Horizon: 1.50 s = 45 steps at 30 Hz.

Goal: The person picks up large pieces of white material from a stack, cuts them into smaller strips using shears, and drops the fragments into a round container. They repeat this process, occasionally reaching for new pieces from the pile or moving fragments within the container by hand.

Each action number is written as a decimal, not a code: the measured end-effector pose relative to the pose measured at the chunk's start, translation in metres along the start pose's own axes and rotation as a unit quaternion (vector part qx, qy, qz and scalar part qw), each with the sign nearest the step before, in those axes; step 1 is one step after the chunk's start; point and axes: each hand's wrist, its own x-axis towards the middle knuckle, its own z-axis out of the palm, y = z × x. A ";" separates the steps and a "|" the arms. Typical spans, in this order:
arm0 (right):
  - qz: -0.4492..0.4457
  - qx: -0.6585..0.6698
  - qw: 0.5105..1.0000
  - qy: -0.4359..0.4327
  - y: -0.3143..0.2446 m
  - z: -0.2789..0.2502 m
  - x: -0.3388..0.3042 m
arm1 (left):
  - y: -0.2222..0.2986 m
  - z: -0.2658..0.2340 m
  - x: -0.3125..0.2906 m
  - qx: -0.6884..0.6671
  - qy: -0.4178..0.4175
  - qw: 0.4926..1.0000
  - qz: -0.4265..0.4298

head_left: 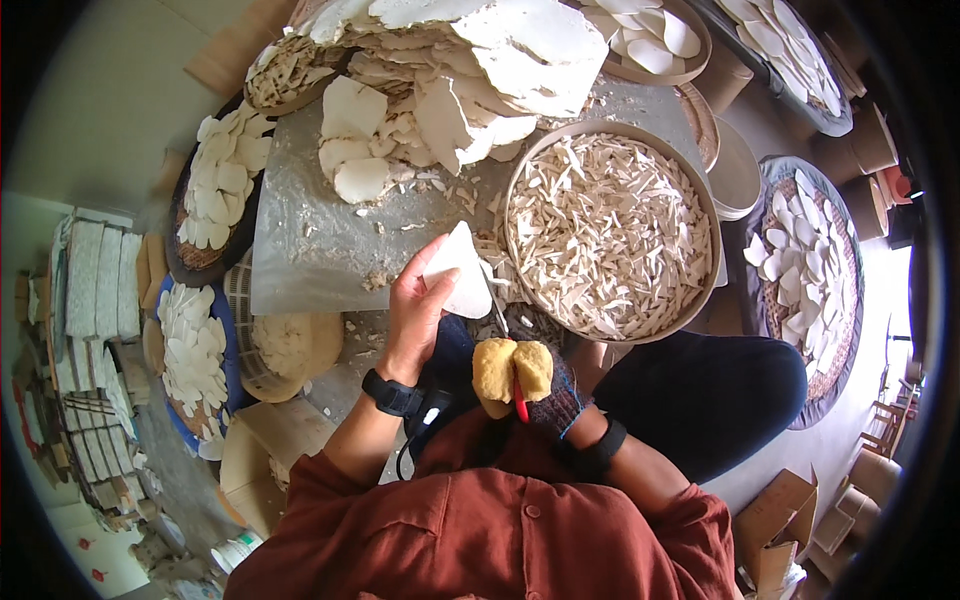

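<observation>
flat white roughly triangular slice (460,268) upright over the grey sheet's (300,250) near edge | left hand (418,305) bare, wrist bent up, fingers pinching the slice's lower left | right hand (520,380) in a yellow-tipped dark glove, fisted on a red-handled blade (519,398), tip at the slice | round tray of pale slivers (610,235) just right

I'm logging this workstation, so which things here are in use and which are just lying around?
In use:
left hand holding white slice
gloved right hand gripping red-handled knife
round tray of cut strips

Lying about:
pile of white slices
cardboard boxes
stacked trays
</observation>
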 end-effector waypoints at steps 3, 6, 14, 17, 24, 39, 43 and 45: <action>-0.045 -0.214 0.976 -0.013 -0.010 -0.006 -0.002 | 0.006 -0.003 0.001 0.001 -0.018 1.000 -0.012; -0.026 0.072 0.994 -0.074 -0.012 -0.006 0.000 | 0.024 -0.014 0.005 0.052 -0.074 0.996 0.003; 0.012 0.289 0.948 -0.134 -0.001 0.012 -0.005 | 0.045 -0.028 0.016 0.308 -0.080 0.903 0.288; -0.027 0.350 0.921 -0.171 -0.001 0.012 -0.006 | 0.044 -0.029 0.012 0.368 -0.076 0.875 0.306; -0.229 -0.165 0.959 -0.030 -0.009 0.014 -0.011 | 0.037 -0.025 0.016 0.367 -0.071 0.853 0.363; -0.170 0.277 0.945 -0.029 0.041 0.020 -0.007 | 0.108 0.227 -0.001 0.277 -0.544 0.776 -0.158; -0.215 0.130 0.965 -0.080 0.023 0.010 -0.017 | 0.112 0.284 -0.067 0.048 -0.698 0.714 -0.028; -0.221 0.139 0.963 -0.069 0.021 0.012 -0.017 | 0.133 0.282 -0.079 0.036 -0.773 0.633 -0.006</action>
